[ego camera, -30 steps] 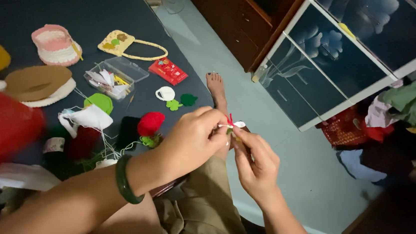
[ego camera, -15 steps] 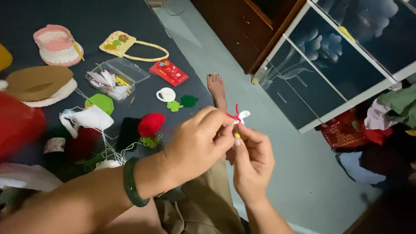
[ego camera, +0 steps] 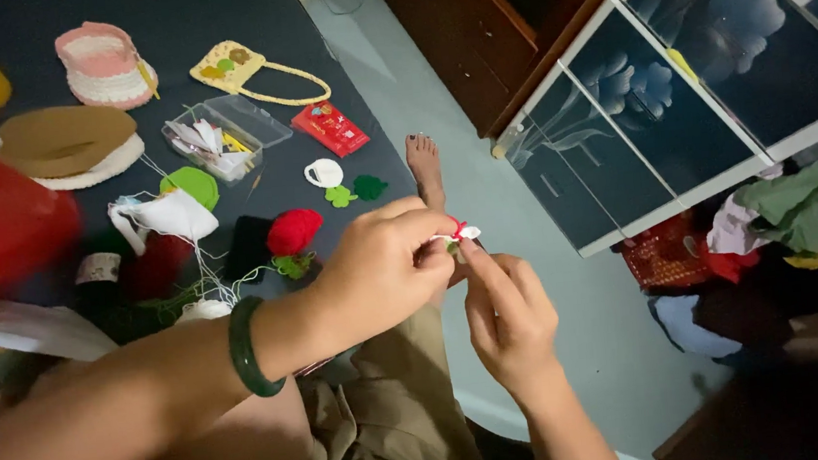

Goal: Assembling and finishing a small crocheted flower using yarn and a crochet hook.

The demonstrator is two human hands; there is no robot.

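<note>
Near the middle of the frame, the left hand and the right hand met over a tiny red-and-white crochet piece, both sets of fingertips pinched shut on it, just in front of the person's bare foot. A green bangle sat on the left wrist. The step in hand looked like fine finishing on that small piece, perhaps tightening or tying off a thread, though the thread itself was too small to make out. A steady pinch from one hand while the other pulled or adjusted seemed to be what the work called for. To the left, on the dark mat, lay a red yarn ball, green and white crochet bits, a clear plastic box, a yellow crochet purse and a pink-and-white crochet basket.
</note>
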